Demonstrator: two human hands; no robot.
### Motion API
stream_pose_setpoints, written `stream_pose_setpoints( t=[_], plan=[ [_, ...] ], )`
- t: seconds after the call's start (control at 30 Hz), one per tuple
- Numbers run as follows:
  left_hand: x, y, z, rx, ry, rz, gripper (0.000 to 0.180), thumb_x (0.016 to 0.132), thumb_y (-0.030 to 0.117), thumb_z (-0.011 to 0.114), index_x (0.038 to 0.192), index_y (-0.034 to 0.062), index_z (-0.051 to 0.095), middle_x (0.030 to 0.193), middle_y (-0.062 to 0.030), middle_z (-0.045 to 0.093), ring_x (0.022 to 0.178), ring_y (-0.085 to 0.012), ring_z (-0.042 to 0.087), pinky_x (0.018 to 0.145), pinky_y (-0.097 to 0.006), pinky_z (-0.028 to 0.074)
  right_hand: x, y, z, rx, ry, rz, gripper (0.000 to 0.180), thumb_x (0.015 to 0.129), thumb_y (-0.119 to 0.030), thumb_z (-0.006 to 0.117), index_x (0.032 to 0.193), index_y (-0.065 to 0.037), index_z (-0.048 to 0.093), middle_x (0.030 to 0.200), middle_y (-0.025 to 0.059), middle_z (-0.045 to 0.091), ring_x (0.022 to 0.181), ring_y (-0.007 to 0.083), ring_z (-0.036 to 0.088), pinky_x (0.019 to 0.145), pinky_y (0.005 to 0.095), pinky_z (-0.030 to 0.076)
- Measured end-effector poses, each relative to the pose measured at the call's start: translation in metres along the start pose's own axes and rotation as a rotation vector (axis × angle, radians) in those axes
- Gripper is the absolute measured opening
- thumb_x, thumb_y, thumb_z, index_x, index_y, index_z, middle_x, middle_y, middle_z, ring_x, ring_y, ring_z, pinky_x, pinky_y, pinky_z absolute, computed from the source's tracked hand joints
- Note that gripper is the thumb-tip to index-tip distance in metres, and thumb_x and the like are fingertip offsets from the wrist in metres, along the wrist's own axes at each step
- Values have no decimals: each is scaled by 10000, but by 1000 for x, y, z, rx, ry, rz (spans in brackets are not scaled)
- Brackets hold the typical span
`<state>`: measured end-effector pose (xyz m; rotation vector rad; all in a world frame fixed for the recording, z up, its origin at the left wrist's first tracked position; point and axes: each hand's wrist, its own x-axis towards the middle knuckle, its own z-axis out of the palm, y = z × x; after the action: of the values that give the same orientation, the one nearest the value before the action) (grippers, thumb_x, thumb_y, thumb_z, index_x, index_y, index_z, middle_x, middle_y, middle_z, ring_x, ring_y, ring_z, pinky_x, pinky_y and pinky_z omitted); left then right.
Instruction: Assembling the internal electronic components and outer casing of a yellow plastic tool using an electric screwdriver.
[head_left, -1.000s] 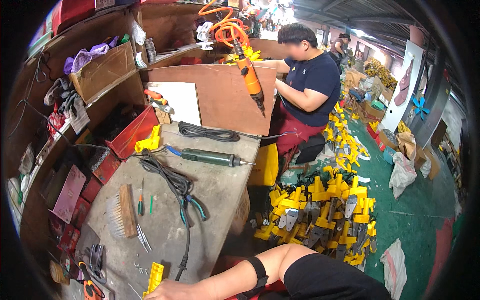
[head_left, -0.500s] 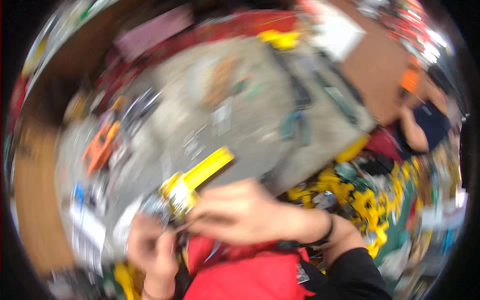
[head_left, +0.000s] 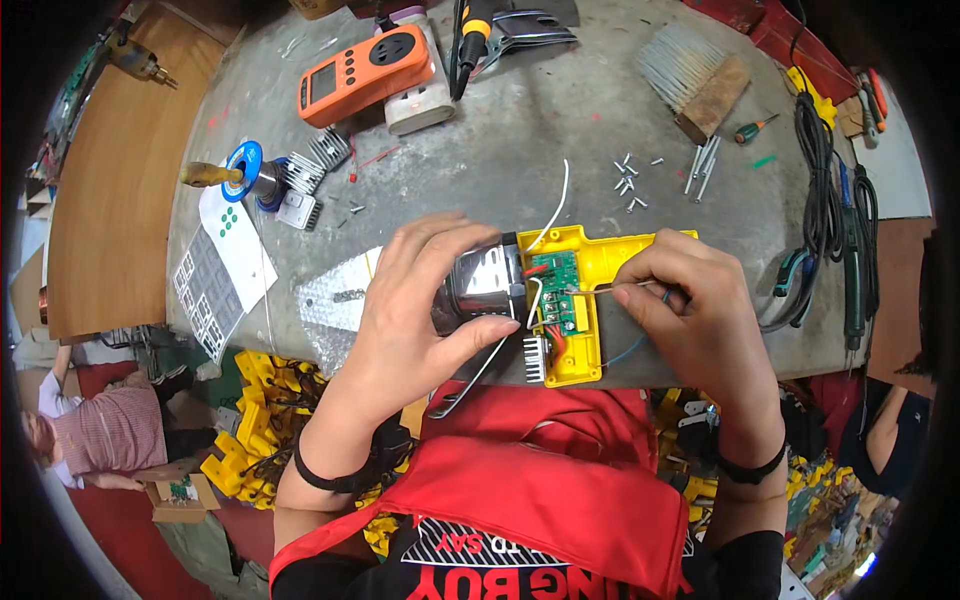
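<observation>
A yellow plastic housing [head_left: 588,362] lies open near the table's front edge, a handle-like arm reaching right. Inside sits a green circuit board [head_left: 556,318] with red and white wires. A shiny metal and black head [head_left: 482,283] joins the housing's left side, and my left hand [head_left: 415,300] is closed around it, thumb near the joint. My right hand [head_left: 690,295] is over the housing's arm, pinching a thin brownish wire [head_left: 594,291] that runs to the board. A finned heat sink [head_left: 536,360] stands at the housing's lower left.
On the table [head_left: 440,180] are an orange meter [head_left: 365,75], a solder spool [head_left: 245,170], several screws [head_left: 627,180], a brush [head_left: 700,80] and a small screwdriver [head_left: 755,128]. Black cables [head_left: 818,180] hang at right. Yellow housings [head_left: 255,400] are piled below. Another person [head_left: 110,420] is at far left.
My view has turned and steadied from a blur. The yellow housing, earlier tilted between my hands, is now open before me at the table edge; my hands have moved apart.
</observation>
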<state>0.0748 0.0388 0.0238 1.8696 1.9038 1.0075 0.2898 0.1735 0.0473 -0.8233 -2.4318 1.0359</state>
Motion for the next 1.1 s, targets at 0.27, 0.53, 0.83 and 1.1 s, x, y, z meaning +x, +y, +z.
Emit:
stream_pose_setpoints(
  t=[0.27, 0.53, 0.83, 1.1],
  plan=[
    [3, -2, 3, -32, 10, 0, 595, 671, 300, 777, 1144, 15, 555, 1136, -170, 567, 1086, -348, 526, 937, -417, 406, 10, 5, 4, -12, -78, -79, 97, 727, -19, 695, 788, -16, 619, 665, 66, 498, 547, 173, 458, 505, 290, 346],
    [2, -1, 2, -16, -5, -15, 614, 689, 324, 765, 1162, -2, 550, 1147, -172, 565, 1098, -329, 529, 958, -398, 398, 14, 1, 2, 25, -101, -85, 79, 736, -14, 671, 786, -7, 610, 647, 90, 486, 543, 212, 485, 504, 317, 355],
    [1, 1, 2, -15, -19, -26, 602, 688, 302, 772, 1160, -2, 554, 1143, -175, 566, 1094, -326, 532, 956, -397, 401, 16, 1, 3, -10, -103, -130, 74, 733, -6, 663, 766, -8, 597, 641, 96, 483, 519, 219, 476, 489, 316, 353],
    [17, 11, -3, -66, -24, 18, 333, 717, 115, 712, 1031, 45, 629, 1055, -140, 597, 1043, -342, 541, 907, -412, 413, 13, 2, 0, 31, -105, -148, 70, 749, -59, 637, 801, -22, 607, 730, 117, 573, 645, 285, 587, 557, 349, 450]
  ],
)
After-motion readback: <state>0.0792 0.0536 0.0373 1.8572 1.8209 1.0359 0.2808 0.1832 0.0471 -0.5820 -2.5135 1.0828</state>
